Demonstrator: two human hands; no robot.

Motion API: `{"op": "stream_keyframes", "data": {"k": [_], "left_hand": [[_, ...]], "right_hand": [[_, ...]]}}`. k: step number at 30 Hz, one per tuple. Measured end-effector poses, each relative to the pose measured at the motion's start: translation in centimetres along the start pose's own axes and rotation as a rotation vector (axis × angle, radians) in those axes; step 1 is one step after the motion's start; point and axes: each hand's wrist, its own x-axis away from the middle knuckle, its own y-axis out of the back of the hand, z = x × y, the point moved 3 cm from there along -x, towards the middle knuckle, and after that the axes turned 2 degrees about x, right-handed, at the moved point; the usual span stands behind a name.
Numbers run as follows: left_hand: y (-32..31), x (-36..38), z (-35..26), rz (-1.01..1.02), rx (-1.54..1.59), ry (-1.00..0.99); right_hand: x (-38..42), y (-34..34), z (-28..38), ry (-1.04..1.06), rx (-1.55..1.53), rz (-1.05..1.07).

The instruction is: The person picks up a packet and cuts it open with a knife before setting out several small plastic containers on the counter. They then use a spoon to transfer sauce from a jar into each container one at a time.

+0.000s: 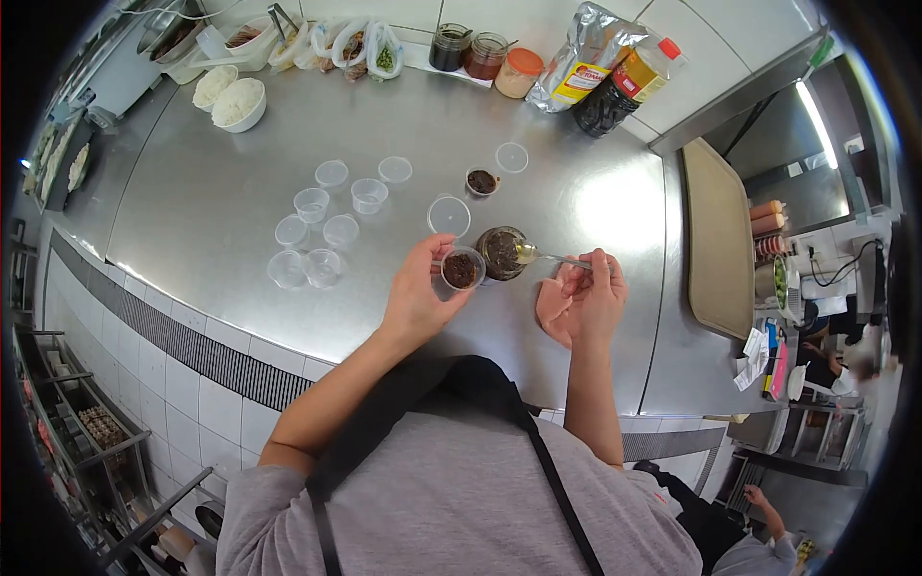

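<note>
At near right, the right hand (595,293) pinches the spoon (562,258), its bowl at the jar (499,259) mouth. Left of the jar, the left hand's (420,293) grip closes around the filled cup (462,270): likely light, thin-walled, flexible; hold gently below the rim. Farther, a second filled cup (481,181) stands on the surface (259,192).

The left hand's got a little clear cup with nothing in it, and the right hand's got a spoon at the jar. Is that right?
Not quite: the cup isn't empty. The head view shows dark, chunky paste in it. The left hand does hold that little clear cup, and the right hand does have a spoon at the jar.
</note>
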Motion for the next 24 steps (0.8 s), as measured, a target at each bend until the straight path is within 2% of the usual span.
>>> {"op": "stream_keyframes", "data": {"k": [3,5,6,8,9,13,15,16,18,24], "left_hand": [[0.0,0.1,0.2,-0.006,0.004,0.001],[0.0,0.0,0.0,-0.004,-0.007,-0.007],[0.0,0.1,0.0,-0.006,-0.008,-0.005],[-0.1,0.1,0.0,-0.001,0.0,0.0],[0.0,0.1,0.0,-0.001,-0.001,0.001],[0.6,0.2,0.0,-0.017,0.01,0.007],[0.7,0.4,0.0,-0.015,0.013,0.015],[0.5,0.4,0.2,-0.019,0.058,0.013],[0.3,0.4,0.2,-0.02,0.105,0.01],[0.1,0.1,0.2,-0.082,0.214,-0.079]], "right_hand": [[0.4,-0.3,0.5,-0.067,-0.157,0.066],[1.1,-0.9,0.9,0.111,0.179,0.115],[2.3,-1.8,1.9,0.11,0.179,0.117],[5.6,-5.1,5.4,0.542,0.694,0.388],[5.7,-5.7,4.8,0.752,0.664,0.502],[5.6,-5.4,5.3,0.732,0.533,0.428],[4.2,-4.7,4.8,0.233,0.35,0.263],[3.7,-4.6,4.6,0.235,0.351,0.263],[2.7,-4.1,2.4,-0.113,-0.018,0.245],[2.1,-3.8,1.1,-0.254,-0.249,0.172]]}}
